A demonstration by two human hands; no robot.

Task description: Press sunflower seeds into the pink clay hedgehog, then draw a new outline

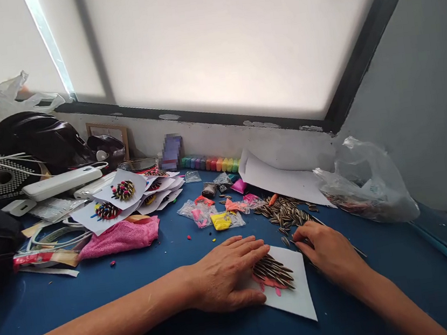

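My left hand (pixel 232 275) lies flat with its fingers stretched out, resting on a white paper card (pixel 293 305). On the card is a pink clay shape (pixel 264 281) with striped sunflower seeds (pixel 275 271) stuck in it like spines; my fingers cover its left part. To the right of the card, my right hand (pixel 329 249) has thumb and forefinger pinched together on a sunflower seed, mostly hidden by the fingertips. Just beyond that hand spreads a loose pile of sunflower seeds (pixel 288 211).
Small bags of coloured clay (pixel 222 221) lie beyond my left hand. Finished seed-and-clay cards (pixel 123 193) are stacked at the left, behind a pink cloth (pixel 120 237). A plastic bag (pixel 372 187) stands at the right, near white paper sheets (pixel 277 177). Clay blocks (pixel 210 163) line the wall.
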